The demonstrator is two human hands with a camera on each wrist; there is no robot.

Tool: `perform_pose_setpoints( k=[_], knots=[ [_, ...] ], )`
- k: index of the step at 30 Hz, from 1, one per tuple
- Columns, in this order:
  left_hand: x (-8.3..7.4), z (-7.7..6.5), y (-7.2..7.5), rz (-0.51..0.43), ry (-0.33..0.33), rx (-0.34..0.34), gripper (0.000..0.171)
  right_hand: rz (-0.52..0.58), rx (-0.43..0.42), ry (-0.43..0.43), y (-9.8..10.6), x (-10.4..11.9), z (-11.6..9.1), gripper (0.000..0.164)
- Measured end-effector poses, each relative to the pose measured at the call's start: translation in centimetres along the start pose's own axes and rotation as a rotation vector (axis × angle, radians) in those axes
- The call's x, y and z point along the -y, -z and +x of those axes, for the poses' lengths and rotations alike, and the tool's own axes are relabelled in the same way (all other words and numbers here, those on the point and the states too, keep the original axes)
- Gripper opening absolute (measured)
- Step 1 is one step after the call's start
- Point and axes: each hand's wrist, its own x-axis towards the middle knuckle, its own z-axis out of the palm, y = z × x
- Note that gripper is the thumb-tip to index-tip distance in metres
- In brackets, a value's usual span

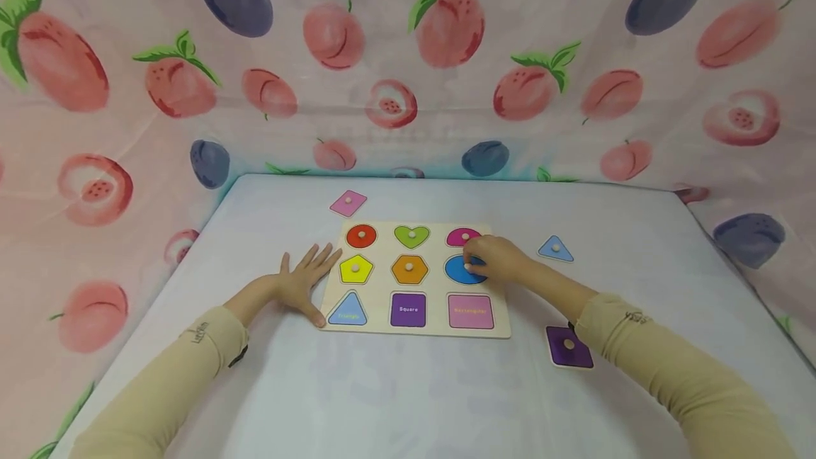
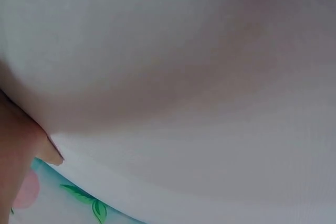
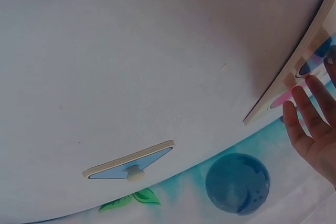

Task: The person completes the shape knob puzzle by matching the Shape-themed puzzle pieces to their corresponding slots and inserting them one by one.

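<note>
A wooden shape puzzle board [image 1: 376, 295] lies flat on the table. Spread wide, my left hand [image 1: 302, 285] rests at its left edge, fingertips and thumb touching it. My right hand [image 1: 499, 258] reaches over the board's right side and pinches the knob of the blue oval piece [image 1: 455, 269], which sits in its place. Other knobbed pieces in the board are a red circle [image 1: 361, 236], green heart [image 1: 403, 234], magenta half-circle [image 1: 455, 237], yellow pentagon [image 1: 355, 278] and orange hexagon [image 1: 410, 278]. Its front row shows printed triangle, square and rectangle recesses.
Loose on the white table [image 1: 395, 395] lie a pink knobbed piece [image 1: 340, 205] behind the board, a light blue triangle [image 1: 556, 255] to its right, and a purple square [image 1: 564, 358] by the right sleeve. A fruit-print cloth [image 1: 414, 133] hangs behind and at the sides.
</note>
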Motion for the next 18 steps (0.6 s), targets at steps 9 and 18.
perform_pose_setpoints(
  k=[9,18],
  knots=[
    [-0.1,-0.3,0.3,-0.015,0.005,-0.009,0.132,0.008,0.047,-0.061,0.6,-0.1,0.0,0.013],
    [-0.7,-0.6,0.5,-0.018,0.013,0.021,0.131,0.174,-0.015,-0.048,0.7,-1.9,-1.5,0.017]
  ],
)
